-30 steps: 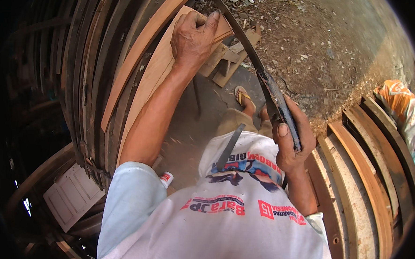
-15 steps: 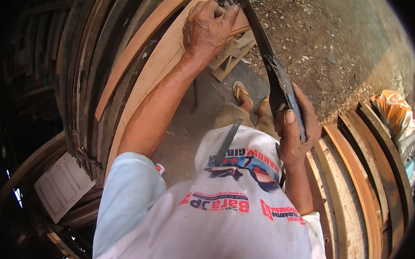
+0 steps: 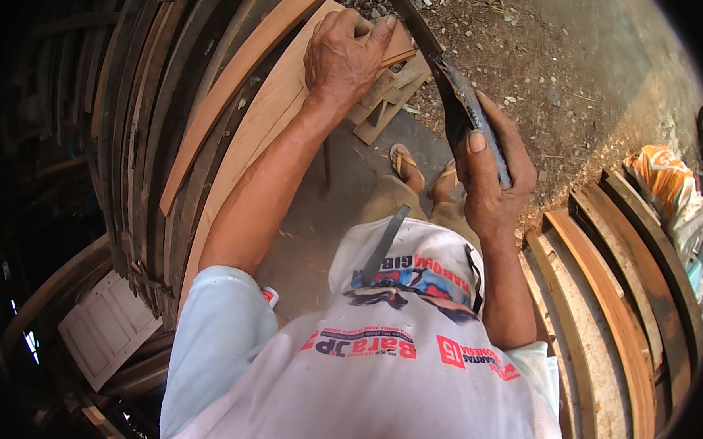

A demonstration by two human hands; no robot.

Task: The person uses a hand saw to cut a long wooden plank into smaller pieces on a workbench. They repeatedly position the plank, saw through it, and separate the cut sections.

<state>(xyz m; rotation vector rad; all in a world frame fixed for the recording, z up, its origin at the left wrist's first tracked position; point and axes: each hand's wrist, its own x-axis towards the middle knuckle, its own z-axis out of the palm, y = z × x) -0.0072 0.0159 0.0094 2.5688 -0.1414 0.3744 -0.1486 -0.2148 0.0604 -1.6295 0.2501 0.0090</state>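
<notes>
My right hand (image 3: pixel 496 167) is wrapped round the dark, worn handle (image 3: pixel 477 121) of a handsaw. The saw's blade (image 3: pixel 414 20) runs up and left past the end of a pale wooden board (image 3: pixel 253 127) and leaves the top of the view. My left hand (image 3: pixel 346 56) lies over the far end of that board, close to the blade, with its fingers curled and thumb stretched toward the saw. Whether the teeth touch the wood cannot be made out.
Several long planks (image 3: pixel 235 86) stand along the left. More boards (image 3: pixel 609 312) lean at the right, beside an orange and white sack (image 3: pixel 662 176). Small wood pieces (image 3: pixel 389 102) sit under the board's end. A white panelled door (image 3: pixel 107 326) is at lower left; chips litter the ground.
My right hand and the saw have moved up and slightly left, away from my body. The left hand stays on the board, nearly unmoved.
</notes>
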